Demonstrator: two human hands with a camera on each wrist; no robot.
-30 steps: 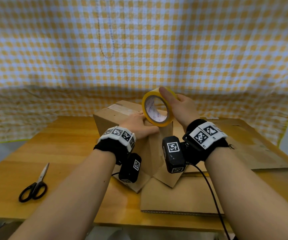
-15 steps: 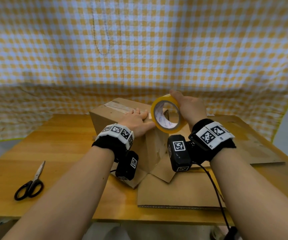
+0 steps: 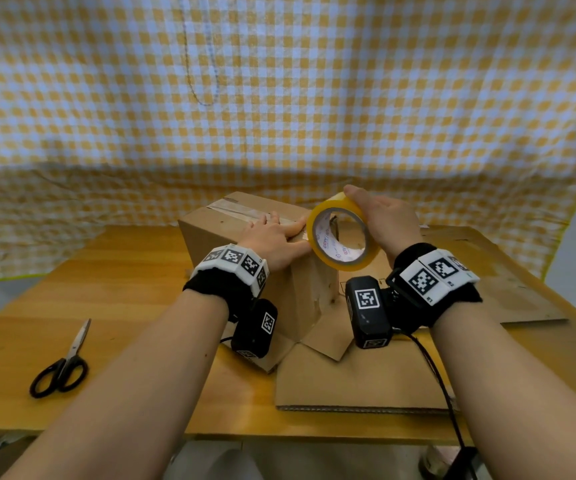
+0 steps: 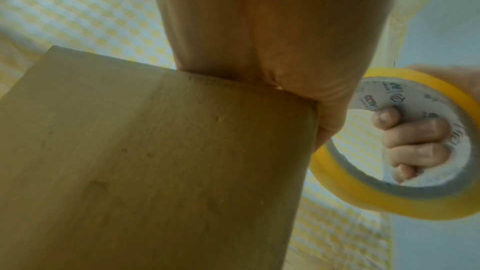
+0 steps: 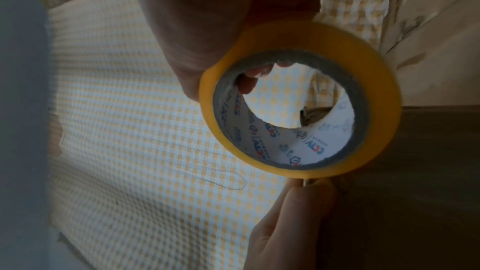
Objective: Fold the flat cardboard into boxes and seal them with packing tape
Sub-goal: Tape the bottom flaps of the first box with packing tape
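Both hands work at the box top: left hand (image 3: 272, 240) lies flat, fingers straight, pressing the taped seam; right hand (image 3: 388, 220) grips the yellow tape roll (image 3: 342, 237), fingers curled through its core (seen from the left wrist). Wooden table (image 3: 134, 292) carries the flat cardboard (image 3: 356, 382), the upright cardboard box (image 3: 290, 292) and the scissors (image 3: 63, 363), well left.

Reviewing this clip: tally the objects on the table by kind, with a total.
Folded cardboard box: 1
Flat cardboard sheets: 2
Yellow tape roll, held in the right hand: 1
Black-handled scissors: 1
Total: 5
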